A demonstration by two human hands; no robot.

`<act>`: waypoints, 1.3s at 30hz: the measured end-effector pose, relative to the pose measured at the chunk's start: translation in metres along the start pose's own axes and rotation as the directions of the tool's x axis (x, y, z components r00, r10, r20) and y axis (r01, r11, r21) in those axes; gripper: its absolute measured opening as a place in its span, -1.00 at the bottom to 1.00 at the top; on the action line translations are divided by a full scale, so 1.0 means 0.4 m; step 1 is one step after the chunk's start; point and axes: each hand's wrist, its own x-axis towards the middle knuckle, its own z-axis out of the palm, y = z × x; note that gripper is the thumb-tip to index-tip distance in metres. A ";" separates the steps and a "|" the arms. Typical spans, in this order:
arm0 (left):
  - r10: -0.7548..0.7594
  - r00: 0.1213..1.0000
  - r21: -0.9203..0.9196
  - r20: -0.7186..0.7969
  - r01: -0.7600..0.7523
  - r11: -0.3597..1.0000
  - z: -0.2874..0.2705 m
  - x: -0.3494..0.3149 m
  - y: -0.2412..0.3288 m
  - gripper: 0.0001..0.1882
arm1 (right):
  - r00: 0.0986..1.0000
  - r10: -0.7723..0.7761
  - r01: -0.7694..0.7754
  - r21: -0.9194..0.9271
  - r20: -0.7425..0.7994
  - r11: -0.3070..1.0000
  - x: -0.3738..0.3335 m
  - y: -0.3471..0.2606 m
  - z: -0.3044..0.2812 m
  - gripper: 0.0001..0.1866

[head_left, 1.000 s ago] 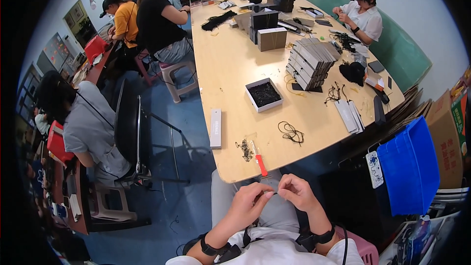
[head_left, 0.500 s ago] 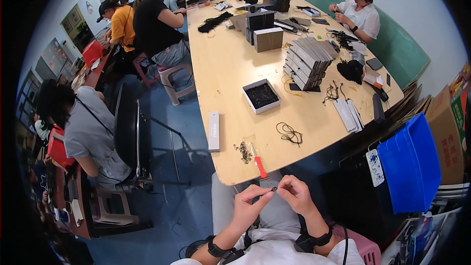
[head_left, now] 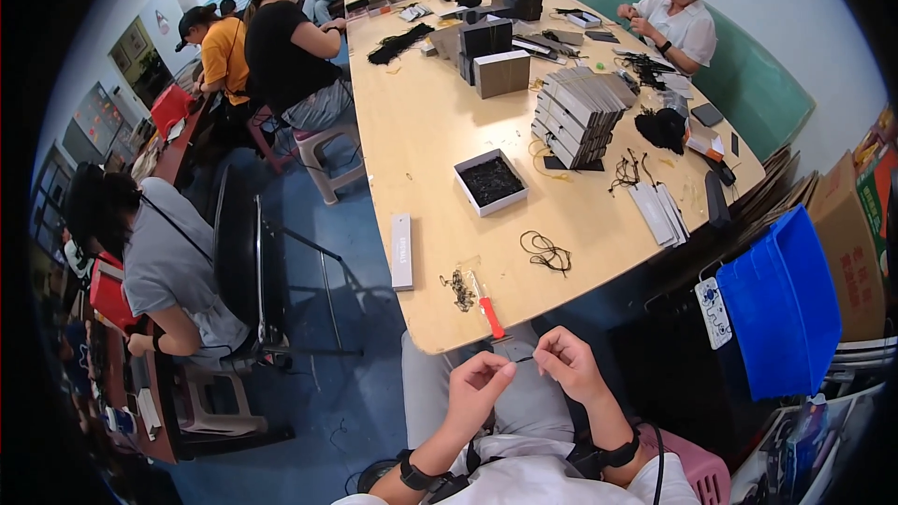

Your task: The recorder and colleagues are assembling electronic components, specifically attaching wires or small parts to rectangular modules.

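Note:
Above my lap, just off the table's near edge, my left hand (head_left: 479, 386) pinches one end of a short, thin black cord (head_left: 524, 359). My right hand (head_left: 568, 367) pinches its other end, so the cord spans the small gap between my fingertips. Closest to my hands on the table (head_left: 435, 332) lies a slim tool with a red handle (head_left: 491, 316). Beside it is a small heap of dark cord bits (head_left: 458, 291). Further right rests a loose tangle of black cord (head_left: 545, 252).
An open white box (head_left: 491, 182) holds black stringy material. A narrow pale box (head_left: 401, 252) lies along the left edge. Stacked grey boxes (head_left: 575, 117) stand beyond. A blue bin (head_left: 781, 304) is at right; a person in white (head_left: 678, 28) sits across the table.
My hands have drawn slightly apart, the right one moving rightward, and the cord now shows stretched between them. The whole view has shifted slightly.

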 end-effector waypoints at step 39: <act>-0.261 0.917 -0.311 0.302 0.354 0.882 -0.024 0.015 0.001 -0.84 | 0.986 0.056 -0.082 0.168 0.155 0.982 -0.012 0.001 0.028 -0.89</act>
